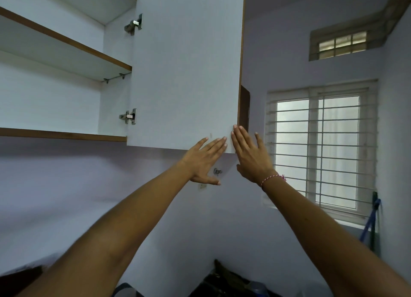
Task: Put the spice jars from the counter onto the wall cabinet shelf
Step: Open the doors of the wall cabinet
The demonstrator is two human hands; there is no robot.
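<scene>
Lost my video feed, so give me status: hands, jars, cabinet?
Left hand and right hand open, flat at cabinet door corner. Door swung open, shelves bare. No jars in view.

Both forearms run off the bottom edge, the dark objects there are too cropped and dim to identify, and the cabinet shelves are cut off at left.

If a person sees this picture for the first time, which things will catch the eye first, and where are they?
Two bare arms reach up the middle, the left hand and right hand open and flat at the lower corner of the open cabinet door. At upper left, the cabinet shelves show no jars from this angle. A bright barred window stands at right.
</scene>
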